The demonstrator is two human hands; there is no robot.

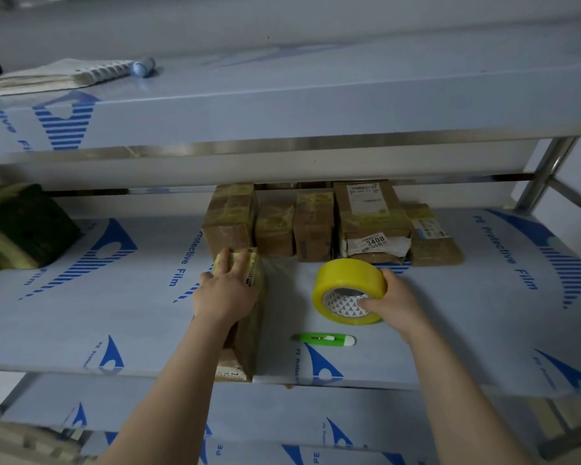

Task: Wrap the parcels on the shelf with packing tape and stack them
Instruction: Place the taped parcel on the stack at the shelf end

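Observation:
A long brown parcel (247,333) lies on the middle shelf (121,317), reaching from the front edge toward the back. My left hand (227,290) presses flat on its far end, fingers spread over yellow tape there. My right hand (394,305) grips a yellow roll of packing tape (348,290), fingers inside its core, to the right of the parcel. A clear strip of tape (282,273) stretches from the roll to the parcel. Behind them a row of several taped brown parcels (312,226) stands at the back of the shelf.
A green and white utility knife (327,339) lies on the shelf near the front edge. A dark green bundle (21,226) sits at the far left. The upper shelf (282,105) overhangs and carries a notebook (61,77) and a blue tube (143,66). A metal post (547,172) stands right.

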